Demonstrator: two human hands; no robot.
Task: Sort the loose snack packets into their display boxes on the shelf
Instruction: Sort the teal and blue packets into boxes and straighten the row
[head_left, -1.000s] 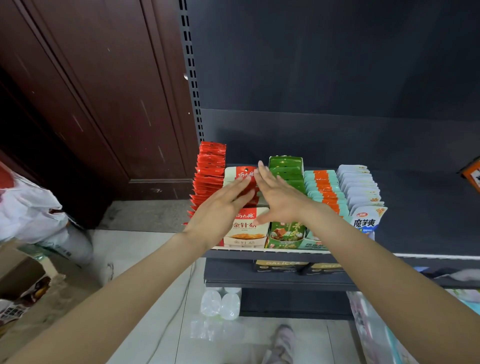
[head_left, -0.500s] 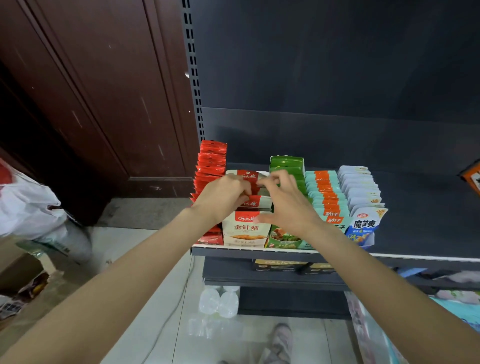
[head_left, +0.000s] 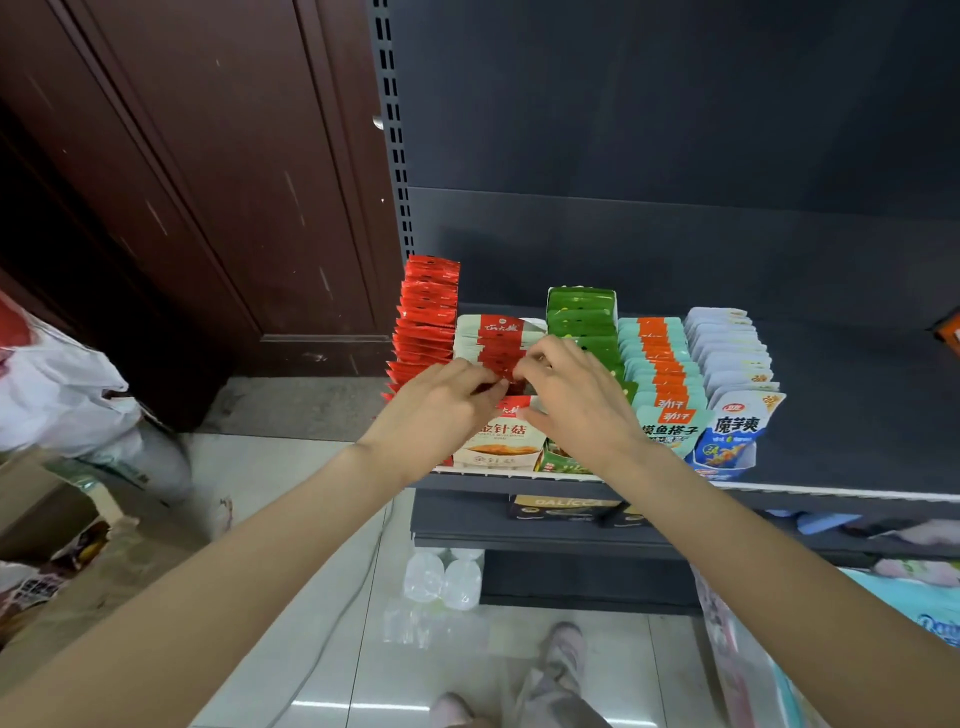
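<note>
Five rows of snack packets stand on the dark shelf (head_left: 857, 395): red packets (head_left: 426, 312), red-and-white packets (head_left: 496, 338) in a white display box (head_left: 498, 441), green packets (head_left: 582, 317), teal-and-orange packets (head_left: 657, 353) and pale blue packets (head_left: 727, 353). My left hand (head_left: 441, 410) and my right hand (head_left: 576, 400) meet over the white box. Both sets of fingertips pinch the tops of the red-and-white packets in its row. The front packets of that row are hidden behind my fingers.
A brown wooden door (head_left: 182, 182) stands left of the shelf upright (head_left: 389, 130). A white plastic bag (head_left: 57, 384) and cardboard lie on the floor at left. Clear bottles (head_left: 441, 577) sit under the lower shelf (head_left: 545, 525). My shoes (head_left: 561, 649) are on the tiled floor.
My hands went from lying flat on the row of red-and-white packets to curling and pinching the packet tops. They stayed over the same white box.
</note>
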